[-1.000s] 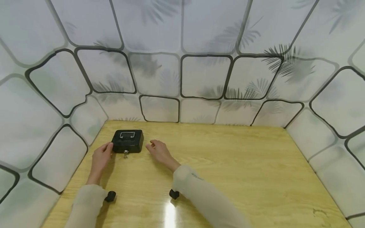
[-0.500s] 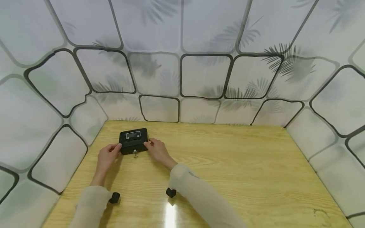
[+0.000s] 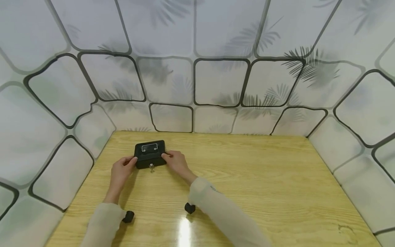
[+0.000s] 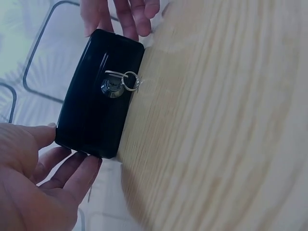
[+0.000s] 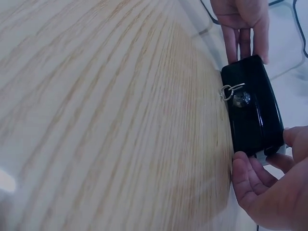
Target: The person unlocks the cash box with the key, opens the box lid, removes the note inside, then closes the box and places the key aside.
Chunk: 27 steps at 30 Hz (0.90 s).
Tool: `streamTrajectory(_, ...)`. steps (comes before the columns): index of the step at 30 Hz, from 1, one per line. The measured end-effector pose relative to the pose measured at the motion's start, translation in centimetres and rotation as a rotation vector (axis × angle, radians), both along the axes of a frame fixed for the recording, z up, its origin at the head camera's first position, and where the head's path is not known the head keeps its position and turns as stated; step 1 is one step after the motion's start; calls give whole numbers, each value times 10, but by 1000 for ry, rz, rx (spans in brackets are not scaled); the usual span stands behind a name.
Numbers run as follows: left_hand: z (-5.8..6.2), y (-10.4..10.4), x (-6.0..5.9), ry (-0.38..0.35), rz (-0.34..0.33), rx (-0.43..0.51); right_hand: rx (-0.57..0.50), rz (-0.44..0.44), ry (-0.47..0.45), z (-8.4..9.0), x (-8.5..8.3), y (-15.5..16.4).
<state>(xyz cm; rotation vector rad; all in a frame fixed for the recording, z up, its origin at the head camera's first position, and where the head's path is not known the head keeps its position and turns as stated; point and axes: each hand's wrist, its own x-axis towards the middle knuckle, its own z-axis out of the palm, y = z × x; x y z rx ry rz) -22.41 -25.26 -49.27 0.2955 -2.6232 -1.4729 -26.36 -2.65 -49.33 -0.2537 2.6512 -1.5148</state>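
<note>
A black cash box (image 3: 150, 154) with a wire handle on its lid sits at the left of the wooden table. A key (image 4: 115, 74) on a small ring stands in the lock on its front face. My left hand (image 3: 121, 173) holds the box's left end, the thumb at the upper edge and the fingers against the side. At the opposite end my right hand (image 3: 178, 164) grips it, thumb near the top front corner and fingers (image 5: 248, 180) around the lower side. The lid is down, and the box's inside is hidden.
The yellow wood-grain table (image 3: 247, 185) reaches to a patterned backdrop (image 3: 222, 82) at the back and both sides. Each wrist carries a small black camera (image 3: 190, 208) below its pale sleeve.
The right hand has come in to the box's right end. Both hands have shifted the box right and turned it slightly; the left hand has stayed at its left end.
</note>
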Motion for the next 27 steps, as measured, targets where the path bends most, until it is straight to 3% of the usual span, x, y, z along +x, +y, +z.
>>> streamTrajectory(8, 1, 13, 4, -8, -53, 36, -76, 10, -23, -2, 4, 21)
streamTrajectory(15, -1, 30, 6, -42, -98, 62, -36, 19, -23, 4, 13, 45)
streamTrajectory(21, 2, 52, 16, -68, -126, 91, -61, 9, -90, 10, 29, 72)
streamTrajectory(27, 5, 82, 26, -39, -145, 115, -128, -12, -173, 18, 44, 101)
